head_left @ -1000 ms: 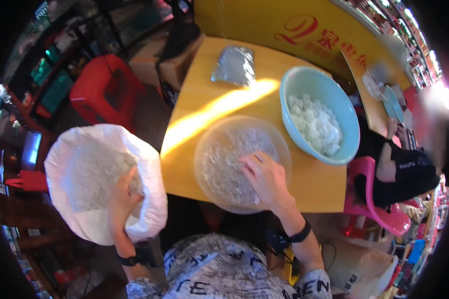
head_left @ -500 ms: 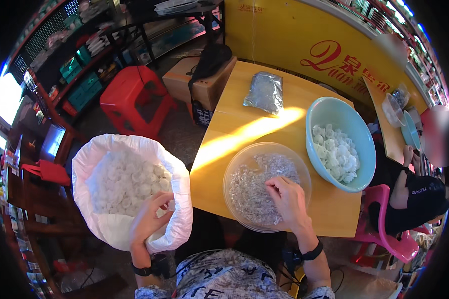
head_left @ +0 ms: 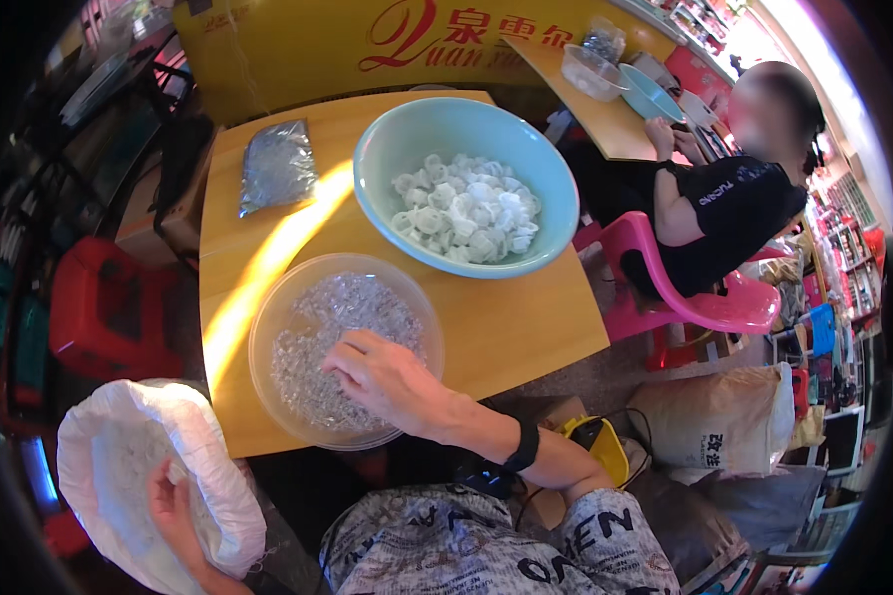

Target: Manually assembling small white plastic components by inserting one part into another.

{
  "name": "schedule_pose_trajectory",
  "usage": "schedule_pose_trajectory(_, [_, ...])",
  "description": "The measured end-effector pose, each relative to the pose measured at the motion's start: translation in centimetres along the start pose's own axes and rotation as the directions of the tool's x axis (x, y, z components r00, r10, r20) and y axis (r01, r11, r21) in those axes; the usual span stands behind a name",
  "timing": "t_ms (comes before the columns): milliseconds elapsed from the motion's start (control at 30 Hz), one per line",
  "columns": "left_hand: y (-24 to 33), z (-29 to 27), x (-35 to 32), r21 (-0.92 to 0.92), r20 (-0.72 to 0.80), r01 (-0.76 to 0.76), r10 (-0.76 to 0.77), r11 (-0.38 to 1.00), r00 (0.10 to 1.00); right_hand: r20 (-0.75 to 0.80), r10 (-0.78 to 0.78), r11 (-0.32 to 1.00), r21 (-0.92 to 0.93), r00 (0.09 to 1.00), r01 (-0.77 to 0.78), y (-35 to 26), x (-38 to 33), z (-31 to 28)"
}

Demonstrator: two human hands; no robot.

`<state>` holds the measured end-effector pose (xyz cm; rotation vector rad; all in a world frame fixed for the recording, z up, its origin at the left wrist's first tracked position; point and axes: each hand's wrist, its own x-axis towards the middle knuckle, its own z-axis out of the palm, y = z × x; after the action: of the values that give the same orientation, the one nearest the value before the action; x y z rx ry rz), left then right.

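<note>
At the lower left, my left hand [head_left: 172,514] is inside the mouth of a white woven sack [head_left: 211,446]. A small whitish translucent plastic piece [head_left: 176,472] is pinched between its thumb and fingers. My right hand [head_left: 392,382] hovers over a clear round bowl [head_left: 433,332] of many tiny clear plastic parts [head_left: 318,307]. Its fingertips are closed in a pinch, and whatever lies between them is too small to make out. Beyond the bowl stands a light blue basin [head_left: 372,213] with a heap of white cup-shaped plastic pieces [head_left: 466,213].
The wooden table [head_left: 506,347] also bears a silvery plastic packet [head_left: 278,169]. A red stool [head_left: 104,307] is at the left. On the right, a person [head_left: 734,213] works at another table from a pink chair [head_left: 655,268]. A large sack [head_left: 714,421] stands on the floor.
My view has swung to the right, so the table and sack sit further left. My left hand now shows a whitish piece in its fingers. The right hand stays over the clear bowl.
</note>
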<state>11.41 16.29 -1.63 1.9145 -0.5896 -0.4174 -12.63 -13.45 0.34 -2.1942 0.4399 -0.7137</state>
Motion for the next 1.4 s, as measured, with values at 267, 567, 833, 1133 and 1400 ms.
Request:
schedule_pose_trajectory(267, [10.1, 5.2, -4.8, -0.291, -0.145, -0.404, 0.378, 0.867, 0.915, 0.091, -0.040, 0.973, -0.225, 0.995, 0.060, 1.3, -1.1, -0.3])
schedule_pose_trajectory(567, [12.2, 18.5, -2.3, -0.545, 0.444, 0.180, 0.100, 0.819, 0.890, 0.243, 0.527, 0.349, 0.812, 0.815, -0.468, -0.2, -1.3, -2.5])
schedule_pose_trajectory(833, [11.3, 20.1, -1.3, -0.605, 0.425, 0.252, 0.038, 0.756, 0.904, 0.280, 0.547, 0.311, 0.808, 0.789, -0.501, -0.6, -1.2, -2.5])
schedule_pose_trajectory(1133, [10.8, 19.9, -1.2, -0.629, 0.416, 0.216, 0.089, 0.747, 0.905, 0.248, 0.510, 0.389, 0.788, 0.824, -0.477, -0.7, -1.3, -1.9])
schedule_pose_trajectory(1400, [10.6, 19.7, -1.1, -0.619, 0.353, 0.123, 0.134, 0.776, 0.926, 0.221, 0.526, 0.428, 0.765, 0.821, -0.481, -0.9, -1.1, -1.5])
